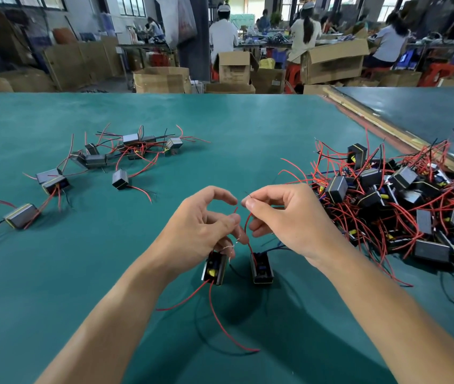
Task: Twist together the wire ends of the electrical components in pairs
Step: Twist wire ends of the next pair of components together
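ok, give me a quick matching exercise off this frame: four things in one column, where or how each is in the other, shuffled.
Things:
1. big tangled pile
2. scattered components
3. right hand
4. yellow-cored component

States:
A. just below the left hand, which grips its wires
B. on the table's right side
C. spread over the table's far left
D. pinches a wire end

Pairs: 1-B, 2-C, 3-D, 4-A

Two black boxy components (214, 268) side by side, red wires (245, 225) rising between them, tangled heap (400, 206) right, scattered ones (126, 151) left
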Motion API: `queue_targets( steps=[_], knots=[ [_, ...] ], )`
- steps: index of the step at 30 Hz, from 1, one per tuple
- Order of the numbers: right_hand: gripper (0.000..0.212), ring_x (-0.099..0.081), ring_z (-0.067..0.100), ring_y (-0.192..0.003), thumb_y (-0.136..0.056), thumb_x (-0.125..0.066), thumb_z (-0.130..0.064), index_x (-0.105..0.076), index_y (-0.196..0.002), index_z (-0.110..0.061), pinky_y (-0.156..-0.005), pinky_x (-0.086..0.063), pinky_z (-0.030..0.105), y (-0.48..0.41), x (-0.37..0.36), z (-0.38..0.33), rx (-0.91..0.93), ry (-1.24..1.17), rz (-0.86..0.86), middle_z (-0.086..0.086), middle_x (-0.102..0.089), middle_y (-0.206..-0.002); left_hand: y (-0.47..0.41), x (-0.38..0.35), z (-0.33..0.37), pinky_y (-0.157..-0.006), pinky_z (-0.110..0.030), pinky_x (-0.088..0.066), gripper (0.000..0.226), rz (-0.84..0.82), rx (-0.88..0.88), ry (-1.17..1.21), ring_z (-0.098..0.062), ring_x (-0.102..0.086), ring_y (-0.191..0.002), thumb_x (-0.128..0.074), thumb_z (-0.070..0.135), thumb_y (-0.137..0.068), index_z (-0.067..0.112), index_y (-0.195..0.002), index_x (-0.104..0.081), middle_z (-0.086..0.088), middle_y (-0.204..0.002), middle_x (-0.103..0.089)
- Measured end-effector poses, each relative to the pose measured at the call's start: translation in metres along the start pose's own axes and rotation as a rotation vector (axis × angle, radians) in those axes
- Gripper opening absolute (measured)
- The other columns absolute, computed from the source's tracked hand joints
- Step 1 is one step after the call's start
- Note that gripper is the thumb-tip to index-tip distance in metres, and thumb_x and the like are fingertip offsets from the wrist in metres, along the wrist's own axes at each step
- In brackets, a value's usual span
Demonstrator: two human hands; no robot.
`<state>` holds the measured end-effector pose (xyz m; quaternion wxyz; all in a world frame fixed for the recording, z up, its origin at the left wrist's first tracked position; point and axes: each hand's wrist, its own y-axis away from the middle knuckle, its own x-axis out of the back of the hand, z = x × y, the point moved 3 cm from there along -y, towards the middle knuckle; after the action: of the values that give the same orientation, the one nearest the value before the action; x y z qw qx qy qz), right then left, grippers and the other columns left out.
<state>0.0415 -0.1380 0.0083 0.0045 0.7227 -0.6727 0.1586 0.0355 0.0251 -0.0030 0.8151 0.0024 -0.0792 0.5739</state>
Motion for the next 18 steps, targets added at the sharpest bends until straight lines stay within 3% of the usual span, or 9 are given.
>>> queue_targets(
  steps=[8, 18],
  knots=[
    [0.008, -0.065, 0.011, -0.056, -0.089, -0.069, -0.004, -0.074, -0.09, -0.011, -0.054, -0.055, 0.023, 0.0015, 0.0023, -0.0019, -0.009, -0.089, -0.077, -0.001, -0.07, -0.065, 0.0029, -0.0047, 0.0045, -0.053, -0.025, -0.053, 0.008, 0.001, 0.026, 0.009, -0.02, -0.059, -0.047, -0.056, 0.01, -0.097, 0.003, -0.101, -0.053, -0.011, -0.071, -0.073],
    [0.013, -0.062, 0.01, -0.055, -0.087, -0.073, -0.008, -0.075, -0.075, -0.014, -0.053, -0.054, 0.022, -0.0001, 0.0036, -0.0022, -0.003, -0.087, -0.132, 0.0, -0.07, -0.063, 0.0026, -0.0032, 0.0051, -0.05, -0.019, -0.048, 0.009, 0.034, 0.024, -0.017, -0.015, -0.059, -0.046, -0.065, 0.008, -0.091, 0.004, -0.084, -0.07, -0.01, -0.069, -0.073]
  ],
)
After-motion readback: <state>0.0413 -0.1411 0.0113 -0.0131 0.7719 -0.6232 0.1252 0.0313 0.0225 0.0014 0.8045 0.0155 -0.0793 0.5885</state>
